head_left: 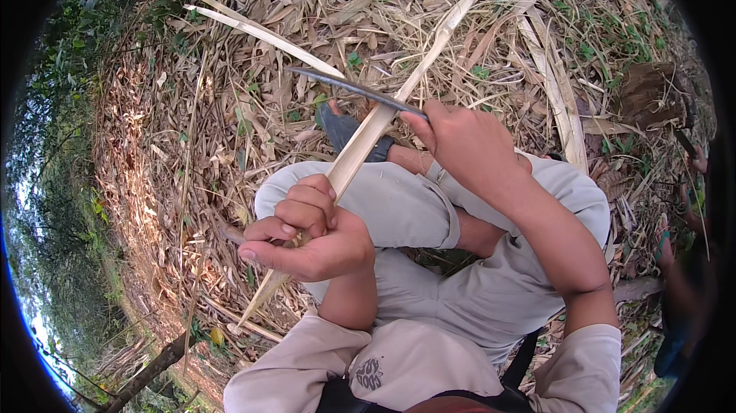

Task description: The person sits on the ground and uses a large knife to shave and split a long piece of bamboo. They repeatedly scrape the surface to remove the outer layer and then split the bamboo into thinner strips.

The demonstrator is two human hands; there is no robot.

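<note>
Clock directions taken as on a dial laid over the view, 12 at top. Left hand [314, 233]: fingers curled into a closed fist round one pale strip [364, 141] of split wood or bamboo; no gap seen between fingers and strip. Right hand [471, 137]: closed on the grip end of one knife [349, 86], handle mostly hidden by the fingers, thumb laid near the blade's base. Key relation: the strip's long axis runs from 7 to 1 o'clock, its longer length leaving the left fist toward 1; the blade leaves the right hand toward 10 and lies across the strip's upper face, the two forming a skewed cross. Crossing point sits just beside the right hand, at its 10 o'clock; right hand nearer, left hand farther off at 7 from the crossing. Whether the edge bites: cannot tell. A tapering end shows below the left fist toward 7, judged the same strip. Strip passes over the light trousers [391, 198]; contact unclear. Count: hands 2, knife 1, held strip 1, dark sandal [360, 133] clearly seen 1. On leaf litter [230, 106]: at least one pale piece [264, 34] at 11, at least one long slat [566, 118] at 2.
</note>
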